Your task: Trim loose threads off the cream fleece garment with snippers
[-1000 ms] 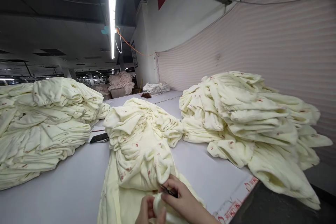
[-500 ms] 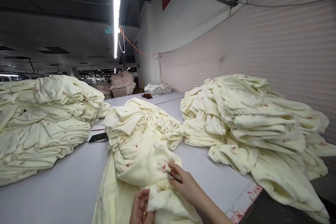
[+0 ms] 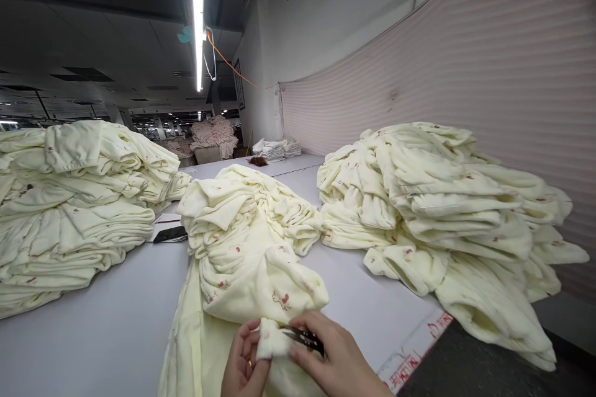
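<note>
1. Head view: pale yellow fleece garment (image 3: pixel 251 273) with small red prints, bunched at bottom centre on the white counter (image 3: pixel 93 335).
2. Left hand (image 3: pixel 242 366) pinches a folded bit of it.
3. Right hand (image 3: pixel 335 363) grips small dark snips (image 3: pixel 302 337) against that fold.

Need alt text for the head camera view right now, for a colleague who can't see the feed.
Two bare hands work at the near edge of a white table: the left hand pinches a fold of a cream printed garment while the right hand holds small dark snips against it. Tall stacks of the same cream garments stand at left and right.
</note>
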{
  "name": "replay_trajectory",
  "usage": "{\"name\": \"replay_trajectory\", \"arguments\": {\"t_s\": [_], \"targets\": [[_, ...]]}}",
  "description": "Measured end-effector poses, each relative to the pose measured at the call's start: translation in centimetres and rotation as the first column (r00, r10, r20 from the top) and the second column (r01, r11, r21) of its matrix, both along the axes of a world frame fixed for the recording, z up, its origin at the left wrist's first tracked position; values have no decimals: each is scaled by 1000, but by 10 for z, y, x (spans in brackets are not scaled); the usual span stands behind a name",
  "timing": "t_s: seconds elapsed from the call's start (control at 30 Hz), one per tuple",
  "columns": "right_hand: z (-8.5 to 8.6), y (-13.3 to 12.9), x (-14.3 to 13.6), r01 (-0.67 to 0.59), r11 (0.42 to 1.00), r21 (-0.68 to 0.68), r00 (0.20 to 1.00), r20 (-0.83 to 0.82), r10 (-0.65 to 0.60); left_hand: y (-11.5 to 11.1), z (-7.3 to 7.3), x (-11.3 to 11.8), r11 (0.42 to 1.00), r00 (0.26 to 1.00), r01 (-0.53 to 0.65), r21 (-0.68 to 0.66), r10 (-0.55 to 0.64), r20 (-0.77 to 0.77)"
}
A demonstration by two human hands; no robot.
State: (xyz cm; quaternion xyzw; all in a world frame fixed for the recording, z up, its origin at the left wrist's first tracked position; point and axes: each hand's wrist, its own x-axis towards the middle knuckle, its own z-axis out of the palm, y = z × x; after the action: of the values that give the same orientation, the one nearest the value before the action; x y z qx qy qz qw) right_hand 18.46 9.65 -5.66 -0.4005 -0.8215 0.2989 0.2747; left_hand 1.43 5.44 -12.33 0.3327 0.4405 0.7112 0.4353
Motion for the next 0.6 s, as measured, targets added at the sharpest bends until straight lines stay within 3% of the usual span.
{"name": "replay_trajectory", "arguments": {"t_s": [0.13,0.3,0.37,0.43,0.5,0.6], "targets": [[-25,4,4,60,998,35,993,99,-64,4,-6,-6,990,981,85,-108,-64,185],[-40,18,5,220,973,65,975,22,-221,7,-2,-8,946,807,277,-166,-136,575],[-43,16,7,183,982,36,983,-8,-183,8,4,-8,940,777,293,-172,-129,616],[-51,8,9,54,998,37,998,-38,-53,9,8,-8,941,762,294,-166,-126,636],[-67,0,11,-54,993,105,998,-25,57,10,9,-9,940,743,302,-160,-126,657],[-94,-9,8,-73,959,275,997,12,73,14,6,-11,939,748,305,-158,-134,651]]}}
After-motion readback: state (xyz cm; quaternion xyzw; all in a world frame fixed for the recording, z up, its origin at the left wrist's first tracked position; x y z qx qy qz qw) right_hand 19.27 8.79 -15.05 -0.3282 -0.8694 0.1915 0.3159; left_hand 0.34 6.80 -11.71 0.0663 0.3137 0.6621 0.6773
